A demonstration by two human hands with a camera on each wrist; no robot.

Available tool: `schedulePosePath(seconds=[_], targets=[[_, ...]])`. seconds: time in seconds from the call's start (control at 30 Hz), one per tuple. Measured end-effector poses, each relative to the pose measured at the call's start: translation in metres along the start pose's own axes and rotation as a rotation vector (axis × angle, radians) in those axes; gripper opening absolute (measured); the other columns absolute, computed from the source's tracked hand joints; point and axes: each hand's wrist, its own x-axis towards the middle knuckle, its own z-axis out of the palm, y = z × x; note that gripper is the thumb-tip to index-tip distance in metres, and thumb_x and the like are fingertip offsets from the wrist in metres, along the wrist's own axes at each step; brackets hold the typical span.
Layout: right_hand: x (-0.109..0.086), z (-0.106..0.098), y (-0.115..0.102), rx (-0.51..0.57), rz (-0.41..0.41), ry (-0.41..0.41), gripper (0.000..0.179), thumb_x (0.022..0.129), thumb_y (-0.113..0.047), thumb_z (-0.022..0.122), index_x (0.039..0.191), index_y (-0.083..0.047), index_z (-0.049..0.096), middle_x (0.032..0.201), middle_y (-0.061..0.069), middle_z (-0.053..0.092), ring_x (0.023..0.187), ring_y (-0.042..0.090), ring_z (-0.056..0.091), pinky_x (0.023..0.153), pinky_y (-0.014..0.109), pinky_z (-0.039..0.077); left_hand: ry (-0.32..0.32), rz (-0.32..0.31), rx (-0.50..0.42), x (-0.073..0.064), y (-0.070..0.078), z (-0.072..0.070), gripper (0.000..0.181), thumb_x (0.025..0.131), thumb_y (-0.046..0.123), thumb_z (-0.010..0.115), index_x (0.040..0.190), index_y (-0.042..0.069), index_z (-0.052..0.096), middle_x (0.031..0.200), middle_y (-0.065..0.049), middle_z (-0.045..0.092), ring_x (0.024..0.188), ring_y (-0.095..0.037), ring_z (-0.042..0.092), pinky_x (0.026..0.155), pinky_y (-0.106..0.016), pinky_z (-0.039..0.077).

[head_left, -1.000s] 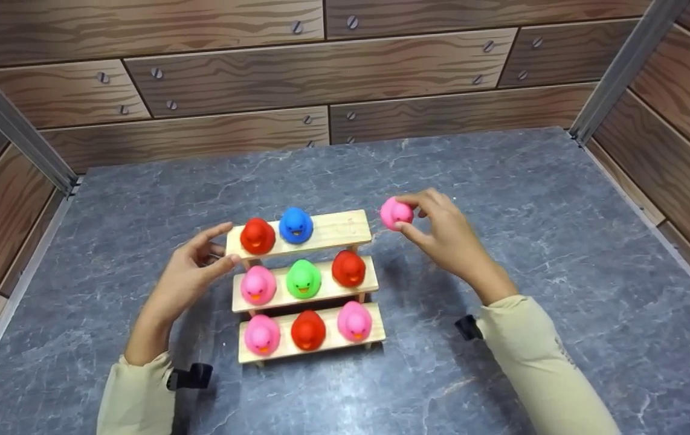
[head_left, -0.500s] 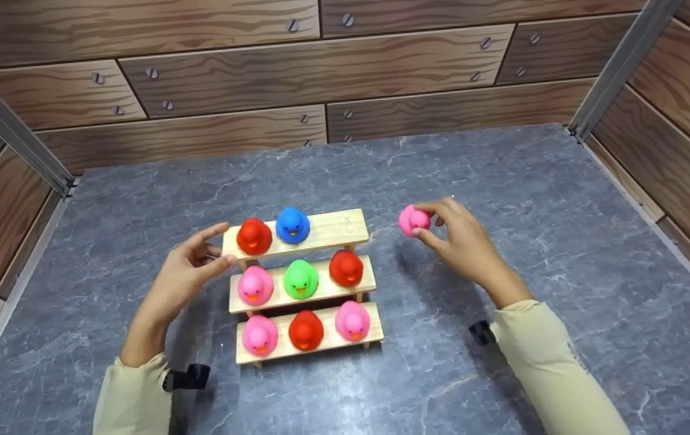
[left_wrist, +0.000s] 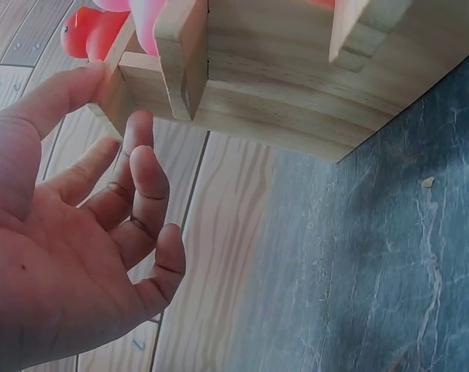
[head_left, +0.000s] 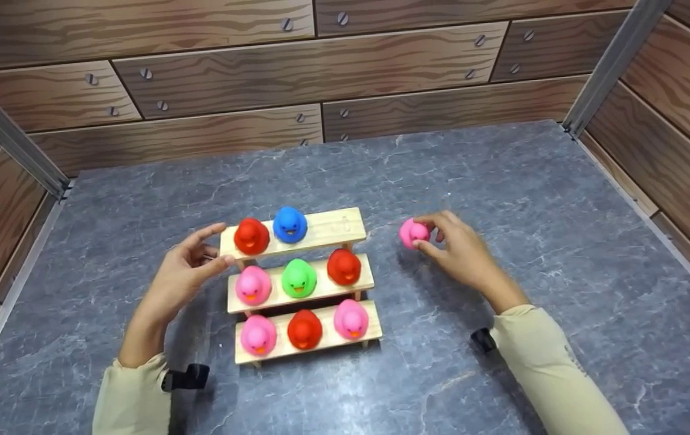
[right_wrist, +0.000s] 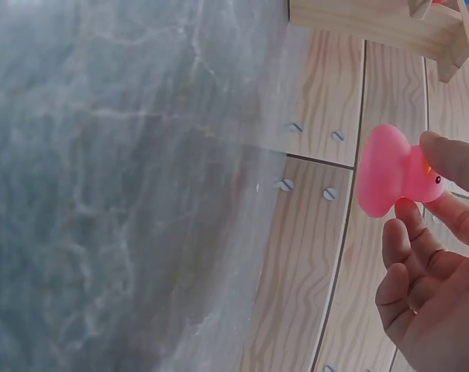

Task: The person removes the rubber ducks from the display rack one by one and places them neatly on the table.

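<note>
My right hand (head_left: 463,254) pinches a pink rubber duck (head_left: 414,234) by its head, between thumb and fingers, off the table to the right of a three-tier wooden shelf (head_left: 339,225). The right wrist view shows the same duck (right_wrist: 385,170) gripped at fingertip. My left hand (head_left: 179,275) holds the left end of the top tier between thumb and forefinger, the other fingers loosely bent below it in the left wrist view. On the top tier sit a red duck (head_left: 252,236) and a blue duck (head_left: 289,225); its right end is bare.
The middle tier carries a pink duck (head_left: 254,285), a green duck (head_left: 299,278) and a red duck (head_left: 344,267). Below are two pink ducks and a red duck (head_left: 304,330). Wood-patterned walls (head_left: 230,72) enclose the grey marbled table (head_left: 502,181) at the back and sides.
My right hand has carried the pink duck a little rightward, away from the shelf, then nearer to me. The left hand keeps its hold on the top tier. The view has shifted slightly.
</note>
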Motion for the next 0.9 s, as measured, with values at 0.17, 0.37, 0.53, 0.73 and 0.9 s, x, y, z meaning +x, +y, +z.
schedulePosePath(seconds=[0.17,0.37,0.53,0.73,0.9], targets=[[0.0,0.005,0.003,0.0,0.031,-0.027,0.038,0.086,-0.016,0.072,0.119,-0.001,0.062,0.101,0.012,0.062,0.084,0.025,0.055,0.072,0.032,0.041,0.002,-0.005,0.005,0.0,0.0,0.0,0.059,0.088,0.01,0.069,0.142,0.009,0.045,0.088,0.004,0.065,0.078,-0.008,0.057,0.07,-0.021,0.043],[0.0,0.01,0.003,0.007,0.07,-0.067,0.04,0.085,-0.018,0.073,0.12,-0.003,0.063,0.099,0.01,0.062,0.08,0.02,0.055,0.07,0.03,0.041,-0.008,-0.001,0.011,-0.001,0.0,0.0,0.06,0.088,0.014,0.07,0.143,0.01,0.045,0.09,0.002,0.066,0.079,-0.009,0.057,0.072,-0.023,0.044],[0.002,0.014,0.003,0.05,0.144,-0.097,0.04,0.084,-0.018,0.074,0.12,-0.004,0.063,0.102,0.011,0.063,0.081,0.021,0.056,0.07,0.03,0.042,-0.01,0.001,0.018,-0.001,0.0,-0.001,0.06,0.089,0.014,0.07,0.143,0.01,0.045,0.091,0.0,0.066,0.08,-0.009,0.058,0.071,-0.024,0.044],[0.004,0.02,0.003,0.094,0.199,-0.128,0.039,0.083,-0.014,0.073,0.119,-0.001,0.063,0.103,0.014,0.063,0.083,0.023,0.057,0.073,0.03,0.043,0.0,-0.012,0.048,-0.001,0.0,-0.001,0.061,0.089,0.017,0.07,0.144,0.011,0.045,0.092,-0.001,0.066,0.08,-0.009,0.059,0.071,-0.023,0.045],[0.005,0.022,0.002,0.108,0.227,-0.144,0.038,0.082,-0.012,0.073,0.117,-0.001,0.063,0.102,0.015,0.064,0.083,0.022,0.057,0.073,0.03,0.044,0.003,-0.021,0.046,-0.002,0.0,-0.002,0.061,0.089,0.017,0.07,0.144,0.011,0.044,0.091,-0.001,0.066,0.079,-0.009,0.059,0.071,-0.023,0.044]])
